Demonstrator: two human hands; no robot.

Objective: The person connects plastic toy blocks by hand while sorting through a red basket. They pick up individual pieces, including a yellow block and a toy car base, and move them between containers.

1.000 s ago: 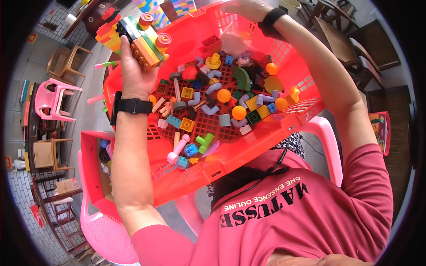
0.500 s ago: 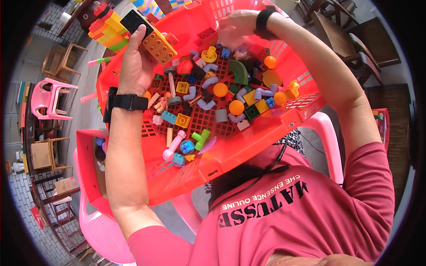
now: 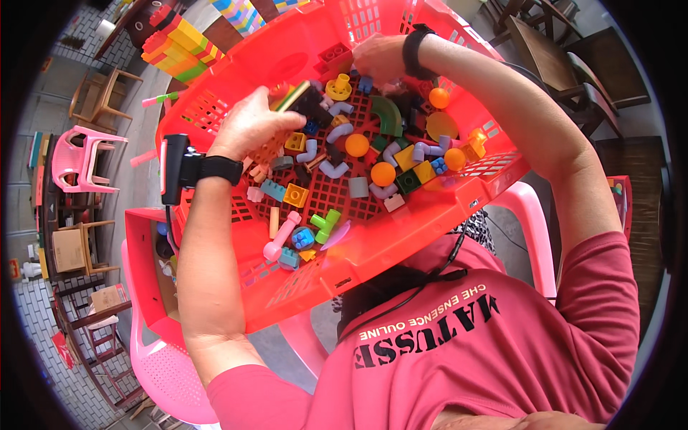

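Observation:
My left hand point(image 3: 251, 123) is over the left side of a red plastic basket point(image 3: 401, 247), thumb stretched away from the fingers. By the thumb are a blurred black block point(image 3: 314, 106) and a thin yellow-green piece point(image 3: 294, 95). Orange studs point(image 3: 269, 148) show below the palm. At the basket's far end my right hand point(image 3: 381, 57) reaches down beside a red block point(image 3: 334, 60) and a small blue block point(image 3: 365, 84); its fingertips are hidden. Grey-blue bent pipes point(image 3: 333, 169), orange balls point(image 3: 356, 145), a green curved piece point(image 3: 388, 115) and several blocks lie between.
Pink plastic chairs point(image 3: 161, 376) stand close to the basket, with a red box point(image 3: 147, 279) at its left. A tall stack of colored blocks point(image 3: 179, 46) is beyond the far left rim. Wooden tables point(image 3: 534, 61) and chairs are farther off.
My left hand has come down and right from above the rim, and the black and gold blocks it held have gone down with it among the toys. My right hand has lowered slightly.

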